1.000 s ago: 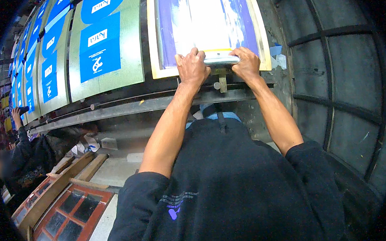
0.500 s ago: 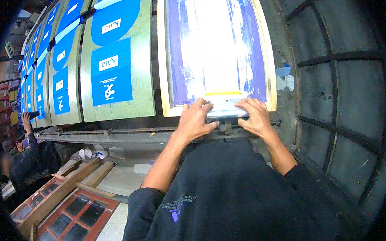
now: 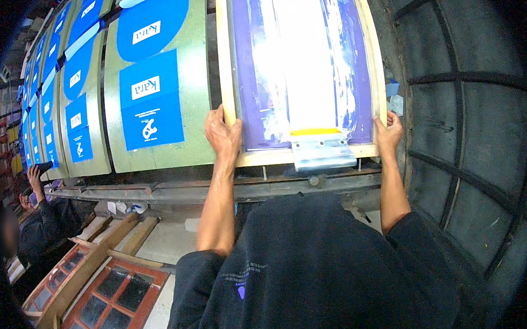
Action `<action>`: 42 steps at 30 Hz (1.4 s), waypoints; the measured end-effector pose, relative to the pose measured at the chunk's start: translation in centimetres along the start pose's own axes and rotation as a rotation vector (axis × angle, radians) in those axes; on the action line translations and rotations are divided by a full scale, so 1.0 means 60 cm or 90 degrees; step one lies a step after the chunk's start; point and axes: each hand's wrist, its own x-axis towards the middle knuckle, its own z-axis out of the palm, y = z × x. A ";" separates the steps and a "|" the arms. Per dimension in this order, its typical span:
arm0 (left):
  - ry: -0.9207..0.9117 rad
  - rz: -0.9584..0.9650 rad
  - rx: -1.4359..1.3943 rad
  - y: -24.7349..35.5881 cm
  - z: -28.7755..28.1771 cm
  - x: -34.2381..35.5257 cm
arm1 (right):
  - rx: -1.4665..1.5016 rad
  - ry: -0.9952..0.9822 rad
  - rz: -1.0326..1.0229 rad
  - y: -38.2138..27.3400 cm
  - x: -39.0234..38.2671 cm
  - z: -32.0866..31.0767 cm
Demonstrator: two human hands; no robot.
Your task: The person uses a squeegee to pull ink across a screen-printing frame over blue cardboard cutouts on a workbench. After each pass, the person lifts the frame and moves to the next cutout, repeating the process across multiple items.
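A wooden screen frame (image 3: 263, 158) with purple mesh (image 3: 362, 76) smeared with white lies at the upper middle. My left hand (image 3: 224, 137) is closed on its left side near the front corner; my right hand (image 3: 387, 131) grips the opposite side, fingers curled round the wood. Between them a metal squeegee (image 3: 322, 154) with a yellow blade rests untouched over the front of the frame, its handle overhanging the edge.
Green boards (image 3: 194, 96) with blue printed shapes form rows to the left on a metal rail bench (image 3: 217, 192). A co-worker's hand (image 3: 34, 176) touches a dark object at far left. Red-framed windows (image 3: 115, 291) lie below; a dark panelled wall (image 3: 458, 124) stands right.
Both my hands have let go of the squeegee and moved outward to the frame's sides, slightly farther forward. The squeegee stays at the front of the screen.
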 end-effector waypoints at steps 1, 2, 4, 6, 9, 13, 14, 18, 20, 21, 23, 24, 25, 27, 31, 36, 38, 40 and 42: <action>0.014 0.000 -0.005 0.008 -0.003 0.001 | 0.032 -0.014 0.009 -0.002 0.006 -0.005; 0.018 -0.027 0.000 0.012 -0.009 0.002 | 0.072 -0.030 0.039 -0.008 0.009 -0.008; 0.015 0.012 -0.043 0.010 -0.022 0.013 | 0.094 -0.014 0.019 -0.027 0.007 -0.023; 0.004 0.062 -0.053 -0.003 -0.037 0.030 | 0.102 0.025 0.008 -0.058 -0.007 -0.038; 0.030 0.061 -0.088 -0.034 -0.073 0.063 | 0.063 0.059 -0.030 -0.108 -0.031 -0.032; 0.042 0.073 -0.048 -0.030 -0.080 0.068 | 0.106 0.050 -0.016 -0.135 -0.041 -0.039; 0.062 0.123 -0.042 -0.024 -0.080 0.065 | 0.144 0.058 -0.052 -0.133 -0.038 -0.042; 0.118 0.114 -0.073 -0.008 -0.102 0.031 | 0.146 0.066 -0.050 -0.113 -0.034 -0.023; 0.124 0.185 -0.012 0.005 -0.120 0.025 | 0.189 0.097 -0.082 -0.107 -0.028 -0.005; 0.099 0.149 -0.055 0.014 -0.124 0.021 | 0.163 0.115 -0.125 -0.104 -0.023 0.001; 0.076 0.103 -0.062 0.032 -0.130 0.020 | 0.173 0.096 -0.082 -0.106 -0.008 0.015; 0.081 0.117 -0.030 0.041 -0.128 0.024 | 0.209 0.061 -0.024 -0.108 0.001 0.018; 0.087 0.092 -0.008 0.047 -0.128 0.023 | 0.193 0.073 -0.054 -0.111 0.008 0.018; 0.114 0.106 0.035 0.050 -0.126 0.028 | 0.172 0.056 -0.042 -0.120 0.015 0.017; 0.104 0.075 0.065 0.014 -0.130 0.037 | 0.146 0.034 -0.083 -0.138 0.001 0.024; 0.032 0.054 0.041 -0.026 -0.131 0.042 | 0.127 0.026 -0.024 -0.147 -0.018 0.041; 0.074 0.052 0.073 -0.028 -0.131 0.040 | 0.107 0.015 -0.018 -0.147 -0.020 0.044; 0.080 0.061 0.069 -0.025 -0.128 0.039 | 0.105 -0.010 -0.010 -0.147 -0.019 0.045; 0.077 0.069 0.032 -0.023 -0.125 0.040 | 0.097 -0.004 0.011 -0.147 -0.017 0.046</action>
